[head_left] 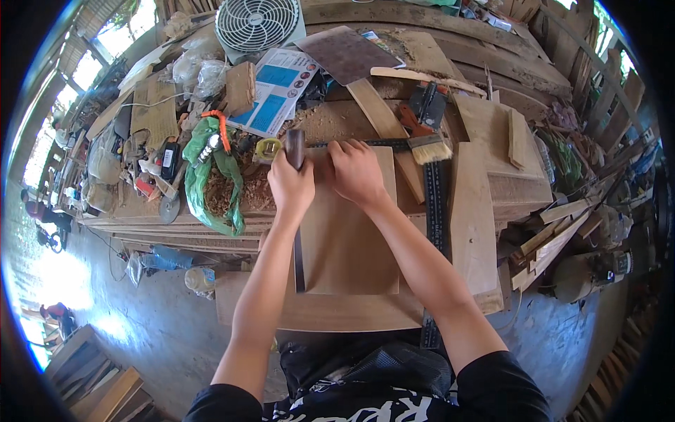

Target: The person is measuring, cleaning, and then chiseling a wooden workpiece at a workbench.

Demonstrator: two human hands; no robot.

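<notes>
A flat, light-brown wooden board [351,246] lies lengthwise in front of me. My left hand [290,184] is closed around a dark brown wooden handle-like piece [294,146] that sticks up at the board's far left corner; its lower end is hidden. On the far end of the board rests my right hand [355,172], its fingers bent over the edge and the fingertips out of sight. A dark strip [299,264] runs along the board's left side. To the right lies a black carpenter's square [435,211], with a paintbrush [429,149] across its corner.
A green plastic bag [204,183] with shavings and a yellow tape measure [267,149] sit at the left. Further back are a fan [256,24], a printed sheet [274,91] and an orange-handled saw [413,121]. Another plank [472,225] lies right of the square.
</notes>
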